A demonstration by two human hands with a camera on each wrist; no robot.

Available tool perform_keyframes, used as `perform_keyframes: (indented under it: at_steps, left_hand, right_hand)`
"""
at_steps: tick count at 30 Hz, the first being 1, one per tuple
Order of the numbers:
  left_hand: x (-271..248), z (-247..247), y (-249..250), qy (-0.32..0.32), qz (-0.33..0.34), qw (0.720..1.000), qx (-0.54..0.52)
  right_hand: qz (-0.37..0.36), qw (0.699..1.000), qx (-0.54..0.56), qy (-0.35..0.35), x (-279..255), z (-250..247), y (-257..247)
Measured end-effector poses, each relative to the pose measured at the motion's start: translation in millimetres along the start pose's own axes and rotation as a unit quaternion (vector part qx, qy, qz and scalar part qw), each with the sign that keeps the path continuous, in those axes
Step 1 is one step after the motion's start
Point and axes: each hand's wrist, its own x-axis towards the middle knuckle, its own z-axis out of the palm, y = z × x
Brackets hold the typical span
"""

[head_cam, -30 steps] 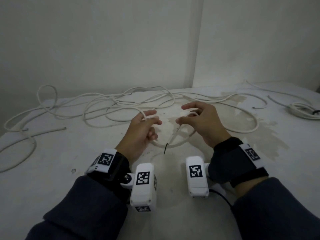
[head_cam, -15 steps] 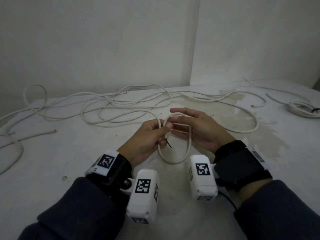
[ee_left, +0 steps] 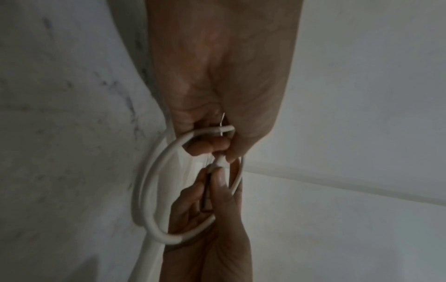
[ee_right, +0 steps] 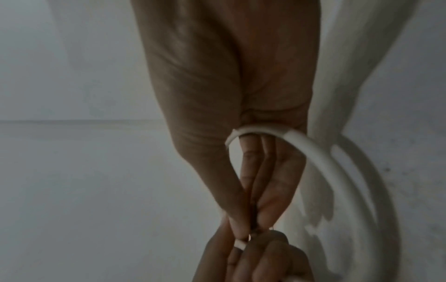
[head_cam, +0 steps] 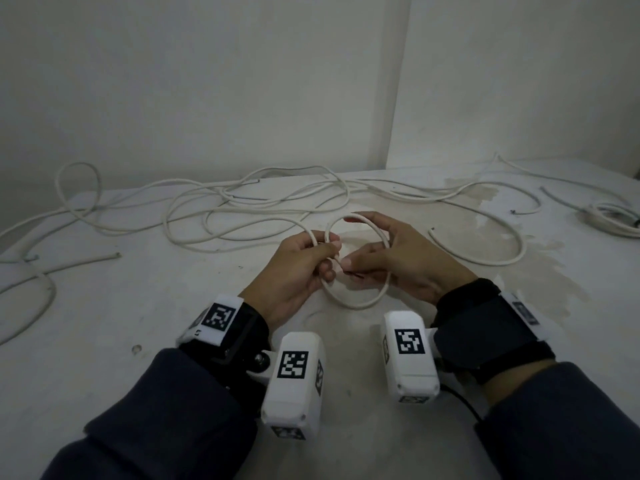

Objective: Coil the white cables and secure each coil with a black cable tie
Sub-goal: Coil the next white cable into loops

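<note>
A white cable [head_cam: 356,305] forms one small round loop held just above the table [head_cam: 104,323]. My left hand [head_cam: 330,251] pinches the loop at its left side, where the strands cross. My right hand [head_cam: 349,263] reaches through the loop, which passes over its fingers and under its palm, and its thumb and fingers pinch the cable's dark stripped end [ee_left: 207,192]. In the right wrist view the loop [ee_right: 313,147] lies across the base of the palm. The rest of this cable trails off to the back left. No loose black cable tie is visible.
Several loose white cables [head_cam: 242,216] sprawl over the back and left of the table. A bundled white coil [head_cam: 609,220] lies at the far right edge. A cut cable end [head_cam: 431,232] lies just right of my right hand. Walls close off the back.
My hands have come together from apart. The open arc of cable is now a closed loop lifted off the table, and my right hand has gone through it to pinch the cable's end.
</note>
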Motion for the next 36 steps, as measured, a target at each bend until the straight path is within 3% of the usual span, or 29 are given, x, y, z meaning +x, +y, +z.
perform_keyframes:
  at_steps: [8,11,16,22,25,28,31,34,36]
  left_hand:
    - [1,0,2,-0.002,-0.003,0.999,-0.033]
    - [4,-1,2,0.016,-0.009,0.998,-0.058]
    - [5,0,3,-0.001,-0.028,0.989,-0.144]
    - [5,-1,4,-0.056,-0.027,0.979,-0.196]
    - [1,-1,3,-0.068,-0.041,0.986,-0.144]
    - [-2,-1,1,-0.052,-0.033,0.997,-0.054]
    - [-2,1,5,-0.042,-0.023,0.997,-0.054]
    - [-1,2,8,0.021,-0.023,0.994,-0.103]
    - [1,1,6,0.064,0.007,0.997,-0.044]
  right_hand:
    - [0.043,0.996,-0.009,-0.083,-3,-3,2]
    - [0.040,0.999,0.017,-0.031,0,-5,2]
    - [0.008,0.971,0.218,0.093,6,-12,2]
    - [0.024,0.971,0.235,0.020,11,1,7]
    - [0.020,0.978,0.209,0.015,11,4,7]
    - [0.020,0.980,0.194,0.030,11,7,5]
    - [0.022,0.965,0.256,0.055,12,9,4]
    - [0.039,0.951,0.296,0.079,15,11,3]
    - [0.035,0.960,0.264,0.086,15,13,3]
